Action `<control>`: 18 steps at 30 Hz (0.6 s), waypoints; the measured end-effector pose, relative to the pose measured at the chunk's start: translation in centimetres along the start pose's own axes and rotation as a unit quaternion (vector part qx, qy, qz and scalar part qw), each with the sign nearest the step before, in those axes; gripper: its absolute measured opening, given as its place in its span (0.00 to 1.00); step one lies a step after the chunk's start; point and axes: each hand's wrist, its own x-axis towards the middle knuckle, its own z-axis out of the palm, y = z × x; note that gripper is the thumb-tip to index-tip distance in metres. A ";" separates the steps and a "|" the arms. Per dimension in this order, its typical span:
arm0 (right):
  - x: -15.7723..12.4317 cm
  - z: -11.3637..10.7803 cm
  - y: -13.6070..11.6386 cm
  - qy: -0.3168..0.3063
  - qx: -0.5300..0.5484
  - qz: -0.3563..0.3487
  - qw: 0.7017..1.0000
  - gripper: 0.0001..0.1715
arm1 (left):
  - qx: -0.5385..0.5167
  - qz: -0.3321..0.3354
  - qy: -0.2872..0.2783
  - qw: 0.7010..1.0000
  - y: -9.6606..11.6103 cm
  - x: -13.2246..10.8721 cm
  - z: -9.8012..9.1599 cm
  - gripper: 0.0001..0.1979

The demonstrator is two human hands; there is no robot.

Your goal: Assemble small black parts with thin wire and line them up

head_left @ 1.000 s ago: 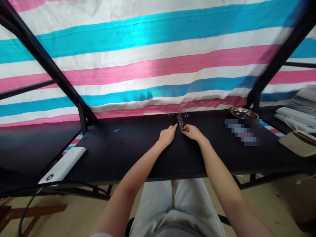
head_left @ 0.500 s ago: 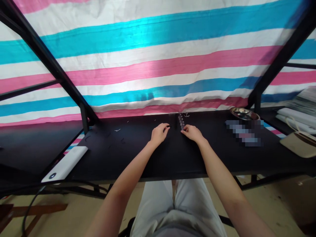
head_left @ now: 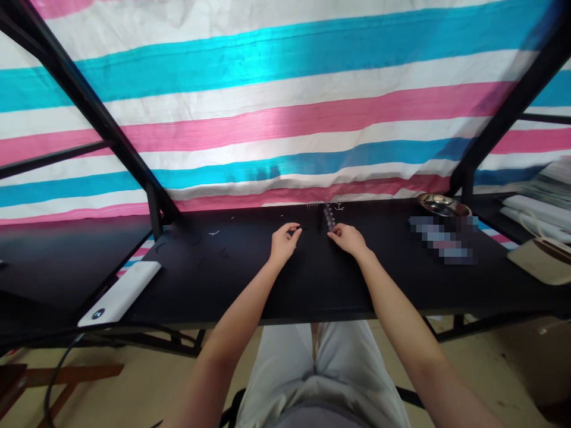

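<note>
Over the black table (head_left: 232, 285), my left hand (head_left: 284, 241) pinches a small dark piece (head_left: 303, 228) whose kind is too small to make out. My right hand (head_left: 350, 239) is just to the right, its thumb and fingers closed on the near end of a clear, knobbly strip (head_left: 329, 217). The strip points away from me toward the table's back edge. At that edge, a row of small spiky bits (head_left: 313, 205) lies left of the strip's far end. Thin white scraps (head_left: 339, 207) lie on the other side.
A white power bank (head_left: 120, 294) with a cable lies at the left edge. On the right are a shiny metal dish (head_left: 444, 205), a blurred-out item (head_left: 444, 241) and a beige pouch-like thing (head_left: 539, 261). A striped sheet (head_left: 285, 125) hangs behind, between black frame bars.
My left hand has shifted slightly left with the small dark piece, away from the strip. My right hand keeps its pinch on the strip's near end. The view has moved slightly.
</note>
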 end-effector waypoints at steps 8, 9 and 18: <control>-0.3 0.0 -0.5 0.005 0.074 -0.109 0.991 0.09 | -0.071 -0.001 -0.011 0.997 -0.1 0.1 0.4 0.16; -0.4 0.0 -0.7 0.002 0.094 -0.139 0.986 0.09 | -0.083 -0.004 -0.014 0.996 -0.1 0.2 0.3 0.15; -1.1 0.4 -2.6 -0.011 0.158 -0.243 0.957 0.09 | -0.160 -0.026 -0.026 0.986 0.6 0.2 0.3 0.16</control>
